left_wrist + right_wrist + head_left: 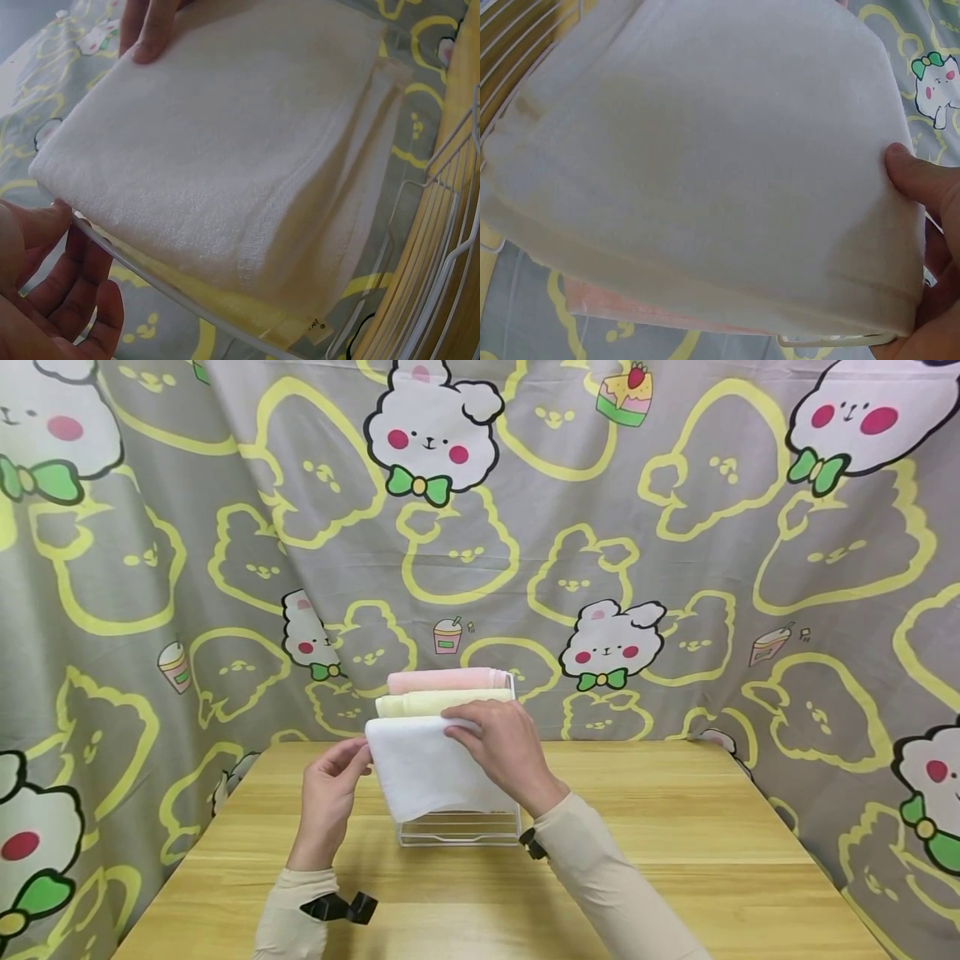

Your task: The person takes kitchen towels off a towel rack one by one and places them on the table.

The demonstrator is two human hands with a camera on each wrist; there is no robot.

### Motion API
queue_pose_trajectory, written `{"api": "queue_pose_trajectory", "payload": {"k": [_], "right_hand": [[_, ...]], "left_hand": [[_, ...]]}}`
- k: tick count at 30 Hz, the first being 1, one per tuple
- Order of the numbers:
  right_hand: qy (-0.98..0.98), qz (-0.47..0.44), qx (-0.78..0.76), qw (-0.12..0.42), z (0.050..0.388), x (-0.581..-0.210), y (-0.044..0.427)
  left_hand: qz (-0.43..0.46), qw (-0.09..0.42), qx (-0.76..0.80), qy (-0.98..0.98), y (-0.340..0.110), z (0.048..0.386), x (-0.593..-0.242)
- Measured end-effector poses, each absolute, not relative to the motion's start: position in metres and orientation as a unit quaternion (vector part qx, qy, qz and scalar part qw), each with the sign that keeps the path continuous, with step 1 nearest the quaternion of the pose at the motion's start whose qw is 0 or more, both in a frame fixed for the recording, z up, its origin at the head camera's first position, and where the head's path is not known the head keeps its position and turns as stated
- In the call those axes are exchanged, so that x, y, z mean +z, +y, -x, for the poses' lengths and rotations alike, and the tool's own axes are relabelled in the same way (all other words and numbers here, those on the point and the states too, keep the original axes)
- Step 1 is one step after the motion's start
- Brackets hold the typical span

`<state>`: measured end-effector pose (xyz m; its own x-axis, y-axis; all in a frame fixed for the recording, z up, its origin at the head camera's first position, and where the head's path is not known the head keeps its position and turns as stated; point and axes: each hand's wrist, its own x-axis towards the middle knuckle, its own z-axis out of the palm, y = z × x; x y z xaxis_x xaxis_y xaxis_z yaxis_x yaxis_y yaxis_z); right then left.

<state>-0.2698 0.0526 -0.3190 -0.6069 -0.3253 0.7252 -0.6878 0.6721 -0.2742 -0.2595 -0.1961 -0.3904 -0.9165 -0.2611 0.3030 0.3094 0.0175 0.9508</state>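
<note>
A white towel (420,764) hangs folded over the front of a white wire rack (459,842). My left hand (332,787) pinches its upper left corner between thumb and fingers, close to a rack wire in the left wrist view. My right hand (510,747) grips the upper right of the towel, thumb (911,171) on the near face and fingers mostly hidden behind. A pale yellow towel (423,704) hangs just behind the white one. Farthest back is a pink towel (442,681). Most of the rack's upper frame is covered by cloth.
The rack stands on a wood-grain table (645,860). A grey curtain (525,568) with cartoon rabbits closes off the back and sides. Black straps (341,907) sit at both wrists, over beige sleeves (600,877).
</note>
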Motion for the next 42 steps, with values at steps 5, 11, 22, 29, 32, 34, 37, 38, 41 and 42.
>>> {"api": "queue_pose_trajectory", "payload": {"k": [5,11,22,29,32,34,37,38,41,42], "right_hand": [[-0.847,-0.294,0.303,0.324,0.269,-0.318,0.052],[-0.842,-0.288,0.327,0.318,0.269,-0.317,0.051],[-0.833,-0.294,0.335,0.328,0.268,-0.315,0.05],[-0.829,-0.292,0.346,0.328,0.267,-0.312,0.052],[-0.826,-0.291,0.352,0.331,0.267,-0.311,0.052],[-0.824,-0.291,0.356,0.332,0.267,-0.31,0.053],[-0.822,-0.291,0.358,0.335,0.267,-0.308,0.053],[-0.821,-0.291,0.359,0.336,0.267,-0.308,0.054],[-0.817,-0.294,0.361,0.34,0.267,-0.308,0.055],[-0.816,-0.295,0.362,0.34,0.267,-0.308,0.056]], "left_hand": [[0.017,0.206,-0.698,-0.685,-0.196,0.259,-0.39],[0.012,0.205,-0.698,-0.686,-0.196,0.258,-0.39],[0.012,0.205,-0.698,-0.686,-0.195,0.257,-0.389],[0.016,0.207,-0.7,-0.684,-0.194,0.257,-0.389],[0.017,0.209,-0.702,-0.68,-0.194,0.258,-0.389],[0.017,0.211,-0.704,-0.678,-0.194,0.259,-0.389],[0.017,0.212,-0.705,-0.677,-0.194,0.259,-0.39],[0.017,0.212,-0.705,-0.676,-0.194,0.259,-0.39],[0.017,0.212,-0.705,-0.676,-0.194,0.259,-0.391],[0.017,0.212,-0.705,-0.676,-0.194,0.26,-0.391]]}}
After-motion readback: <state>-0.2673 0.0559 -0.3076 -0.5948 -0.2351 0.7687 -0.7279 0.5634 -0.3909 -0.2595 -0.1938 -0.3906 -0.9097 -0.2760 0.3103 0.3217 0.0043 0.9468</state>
